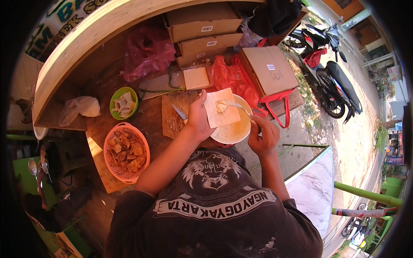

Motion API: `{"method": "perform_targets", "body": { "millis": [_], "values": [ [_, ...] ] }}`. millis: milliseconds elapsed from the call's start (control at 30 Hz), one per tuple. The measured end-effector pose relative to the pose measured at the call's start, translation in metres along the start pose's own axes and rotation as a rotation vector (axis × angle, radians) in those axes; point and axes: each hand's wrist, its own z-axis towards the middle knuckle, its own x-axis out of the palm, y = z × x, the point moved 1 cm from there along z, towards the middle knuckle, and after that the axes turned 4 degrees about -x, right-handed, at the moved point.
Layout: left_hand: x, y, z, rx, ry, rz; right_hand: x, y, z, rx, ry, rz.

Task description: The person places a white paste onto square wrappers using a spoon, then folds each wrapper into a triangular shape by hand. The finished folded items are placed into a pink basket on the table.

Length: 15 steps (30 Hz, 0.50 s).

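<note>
A square pastry wrapper (214,117) lies across my left hand (199,117), the thumb at its upper left edge. My right hand (264,133) grips a spoon (240,106) whose coated end touches a small mound of pale filling (221,109) on the wrapper. Behind and below the wrapper is a white bowl (246,129) with creamy residue on its inner wall. Left of my left hand, a knife (179,112) rests on a worn wooden cutting board (171,124); my forearm hides part of both. A stack of square wrappers (196,78) lies beyond the board.
A pink basket (146,161) of fried pieces and a green bowl (136,108) of folded wrappers stand to the left. Cardboard boxes (206,29) are stacked at the back. Another box (269,69) sits by red plastic bags (229,75) on the right. Motorcycles (342,84) are parked outside.
</note>
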Motion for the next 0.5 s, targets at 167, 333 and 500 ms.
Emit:
{"method": "perform_targets", "body": {
  "millis": [167, 333, 500],
  "values": [
    [0.012, -0.004, -0.010, 0.012, 0.030, 0.041, 0.004, -0.003, -0.005, 0.050, 0.096, -0.008],
    [0.015, -0.003, -0.015, 0.005, 0.041, 0.037, 0.005, -0.001, -0.010, 0.039, 0.083, 0.027],
    [0.013, 0.000, -0.018, 0.051, 0.020, 0.033, 0.007, 0.003, -0.013, 0.048, 0.053, 0.035]
  ]
}}
